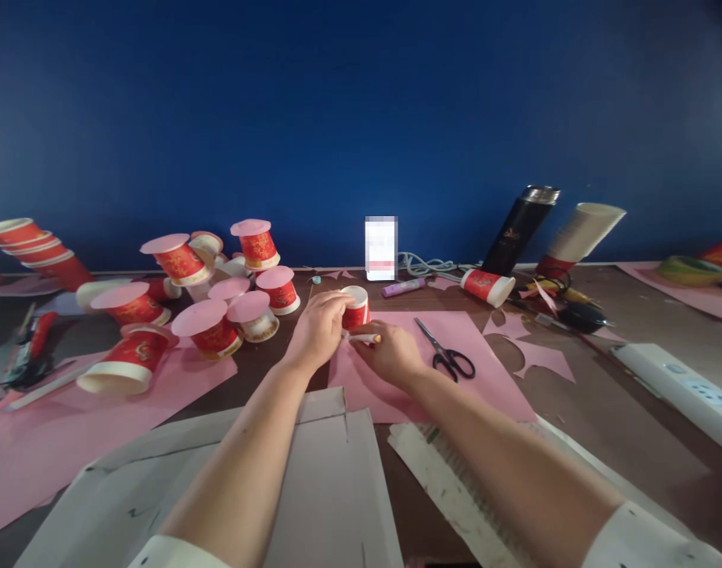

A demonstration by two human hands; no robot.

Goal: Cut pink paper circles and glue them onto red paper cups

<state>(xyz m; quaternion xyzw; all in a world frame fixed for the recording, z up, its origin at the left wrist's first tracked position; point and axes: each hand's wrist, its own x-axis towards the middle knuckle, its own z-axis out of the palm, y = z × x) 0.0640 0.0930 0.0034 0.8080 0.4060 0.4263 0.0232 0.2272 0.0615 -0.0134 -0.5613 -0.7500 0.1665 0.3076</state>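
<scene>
A red and white paper cup [356,298] stands on a sheet of pink paper [396,402] in front of me. My left hand [320,327] grips it from the left, fingers at its rim. Close against the front of the cup, my right hand [393,355] is closed around a slim white pen [361,338] that points left. Part of the cup's lower side is hidden by my hands and the pen. Black-handled scissors [449,359] lie on the pink sheet, right of my right hand.
Several red cups topped with pink paper discs [207,317] crowd the left. A lit phone [380,248] leans at the back, near a purple glue stick [403,287]. Rightward are a tipped cup [488,287], a black flask [520,229], paper scraps [541,359] and a power strip [686,386].
</scene>
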